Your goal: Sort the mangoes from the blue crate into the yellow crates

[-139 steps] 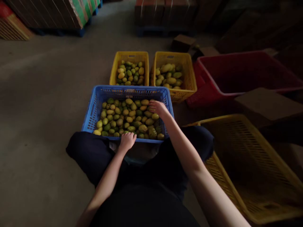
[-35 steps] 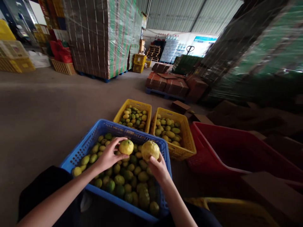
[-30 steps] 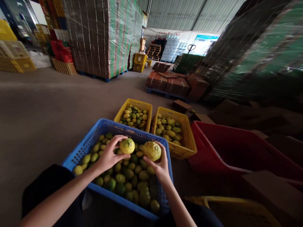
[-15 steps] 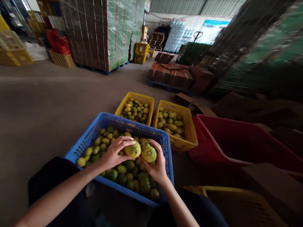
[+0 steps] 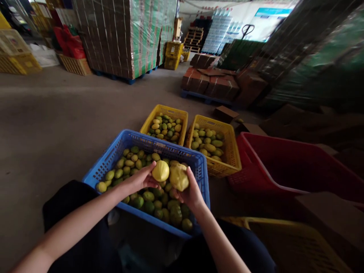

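Head view: left hand has its grip around a smooth yellow fruit; right hand has its grip around a bigger lumpy fruit. Both fruits side by side, held over the blue crate of green and yellow fruit. Beyond: yellow crate, second yellow crate, both holding fruit. Red bin to the right.

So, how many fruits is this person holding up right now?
2: a smoother yellow fruit in the left hand and a lumpier fruit in the right hand, both over the blue crate. Any tucked behind these would be hidden.
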Motion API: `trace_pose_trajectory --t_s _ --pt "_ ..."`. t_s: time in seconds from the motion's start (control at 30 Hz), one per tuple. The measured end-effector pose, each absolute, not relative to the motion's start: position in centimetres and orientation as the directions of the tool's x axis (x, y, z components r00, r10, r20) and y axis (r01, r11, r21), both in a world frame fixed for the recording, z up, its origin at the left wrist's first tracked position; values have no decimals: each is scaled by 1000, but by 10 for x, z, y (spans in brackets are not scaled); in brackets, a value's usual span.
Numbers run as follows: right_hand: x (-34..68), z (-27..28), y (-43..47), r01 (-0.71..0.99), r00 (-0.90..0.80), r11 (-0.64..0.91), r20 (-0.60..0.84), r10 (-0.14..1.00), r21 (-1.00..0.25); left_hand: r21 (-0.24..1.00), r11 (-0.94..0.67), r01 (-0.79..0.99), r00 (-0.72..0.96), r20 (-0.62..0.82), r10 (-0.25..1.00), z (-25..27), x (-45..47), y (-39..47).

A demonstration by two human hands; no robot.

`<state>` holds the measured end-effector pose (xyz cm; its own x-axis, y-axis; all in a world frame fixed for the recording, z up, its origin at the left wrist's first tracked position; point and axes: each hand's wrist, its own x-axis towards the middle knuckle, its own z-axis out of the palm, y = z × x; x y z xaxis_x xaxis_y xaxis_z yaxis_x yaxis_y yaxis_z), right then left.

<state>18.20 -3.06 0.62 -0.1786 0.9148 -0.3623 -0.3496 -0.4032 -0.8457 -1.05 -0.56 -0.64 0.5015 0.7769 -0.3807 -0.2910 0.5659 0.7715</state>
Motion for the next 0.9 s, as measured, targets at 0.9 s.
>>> trace_pose_trajectory --t_s 0.9 --pt "205 -9 -40 368 -42 561 589 807 -742 985 -155 76 396 113 911 28 -34 -23"
